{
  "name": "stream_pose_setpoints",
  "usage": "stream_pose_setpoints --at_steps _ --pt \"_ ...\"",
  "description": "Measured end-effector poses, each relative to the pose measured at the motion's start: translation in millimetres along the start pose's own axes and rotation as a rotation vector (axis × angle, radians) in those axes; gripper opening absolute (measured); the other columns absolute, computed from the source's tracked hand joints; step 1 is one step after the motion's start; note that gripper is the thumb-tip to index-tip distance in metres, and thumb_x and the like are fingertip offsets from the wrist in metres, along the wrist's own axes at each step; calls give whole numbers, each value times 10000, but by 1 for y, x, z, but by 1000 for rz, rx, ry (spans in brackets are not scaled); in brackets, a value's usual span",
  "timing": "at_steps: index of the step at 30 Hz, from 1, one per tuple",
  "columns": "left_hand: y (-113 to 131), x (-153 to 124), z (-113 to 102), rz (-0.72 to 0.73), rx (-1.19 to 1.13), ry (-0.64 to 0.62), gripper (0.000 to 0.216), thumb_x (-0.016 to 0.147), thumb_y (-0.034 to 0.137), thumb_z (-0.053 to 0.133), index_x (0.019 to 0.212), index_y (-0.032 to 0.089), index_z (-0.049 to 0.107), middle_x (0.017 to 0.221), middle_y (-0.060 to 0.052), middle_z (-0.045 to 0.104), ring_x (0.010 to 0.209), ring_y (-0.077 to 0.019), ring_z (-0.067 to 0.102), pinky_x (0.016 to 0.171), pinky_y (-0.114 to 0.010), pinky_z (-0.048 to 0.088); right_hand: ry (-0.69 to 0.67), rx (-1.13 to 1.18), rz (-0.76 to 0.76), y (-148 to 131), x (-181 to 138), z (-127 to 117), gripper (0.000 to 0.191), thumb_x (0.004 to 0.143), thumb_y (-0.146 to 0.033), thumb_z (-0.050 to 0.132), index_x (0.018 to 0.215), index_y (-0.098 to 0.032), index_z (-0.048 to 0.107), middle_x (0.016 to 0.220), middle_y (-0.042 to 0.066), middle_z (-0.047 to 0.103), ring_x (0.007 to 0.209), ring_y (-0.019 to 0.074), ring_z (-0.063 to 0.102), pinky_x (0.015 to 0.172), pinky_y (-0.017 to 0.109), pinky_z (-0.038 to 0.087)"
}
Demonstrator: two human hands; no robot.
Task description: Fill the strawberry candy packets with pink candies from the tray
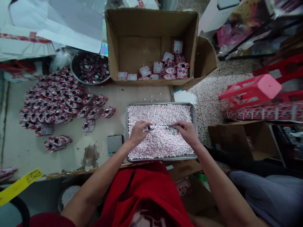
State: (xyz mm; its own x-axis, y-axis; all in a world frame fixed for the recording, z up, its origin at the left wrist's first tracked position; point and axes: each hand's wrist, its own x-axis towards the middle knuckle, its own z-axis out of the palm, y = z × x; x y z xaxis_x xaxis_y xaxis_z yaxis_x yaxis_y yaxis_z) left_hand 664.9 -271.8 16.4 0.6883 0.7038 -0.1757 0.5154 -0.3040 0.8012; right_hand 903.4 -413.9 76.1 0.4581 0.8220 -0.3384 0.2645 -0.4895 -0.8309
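Observation:
A metal tray [195, 142] full of small pale pink pellets [161, 146] lies in front of me. Over it, my left hand [139, 131] grips a small printed packet [146, 128] with a dark round mouth that faces right; the fingers cover most of it. My right hand [187, 130] pinches the right end of a narrow scoop [171, 127]. A row of pellets lies along the scoop, whose left end is at or very near the packet's mouth; whether it goes inside I cannot make out.
Left of the tray are a small scale [115, 144] and many red-and-white packets [56, 101]. Behind them stands a metal bowl [75, 71] of round dark and silvery pieces. A cardboard box [139, 49] holding packets is beyond the tray. A pink stool [255, 90] lies right.

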Motion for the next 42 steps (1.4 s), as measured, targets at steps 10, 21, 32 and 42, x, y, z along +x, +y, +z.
stream_pose_setpoints --at_steps 10,21,32,42 --pt "5 -11 2 -54 -9 104 381 748 68 735 1088 238 758 1095 -75 730 1079 -267 641 1008 -384 472 -75 -626 -294 -97 -18 34 262 887 -158 529 929 -204 783 920 104 761 845 232 672 803 317 483" --pt "-131 -57 -95 -526 72 611 375 715 239 796 1077 250 701 1013 -48 735 952 -258 681 895 -343 503 249 -322 183 144 -51 -74 219 756 -402 568 779 -276 746 844 98 788 805 337 721 827 484 549" --pt "11 227 -131 49 330 274 153 845 203 776 964 133 712 1050 -77 717 1052 -206 599 1103 -329 397 50 56 87 108 37 109 206 822 -313 552 783 -266 749 891 59 796 903 279 739 890 435 564" --pt "5 359 -105 -177 344 -62 314 640 72 855 530 153 573 533 35 583 711 -149 641 869 -238 507 -14 340 275 98 6 45 275 781 -463 647 821 -217 766 661 -3 672 550 161 566 558 279 454"
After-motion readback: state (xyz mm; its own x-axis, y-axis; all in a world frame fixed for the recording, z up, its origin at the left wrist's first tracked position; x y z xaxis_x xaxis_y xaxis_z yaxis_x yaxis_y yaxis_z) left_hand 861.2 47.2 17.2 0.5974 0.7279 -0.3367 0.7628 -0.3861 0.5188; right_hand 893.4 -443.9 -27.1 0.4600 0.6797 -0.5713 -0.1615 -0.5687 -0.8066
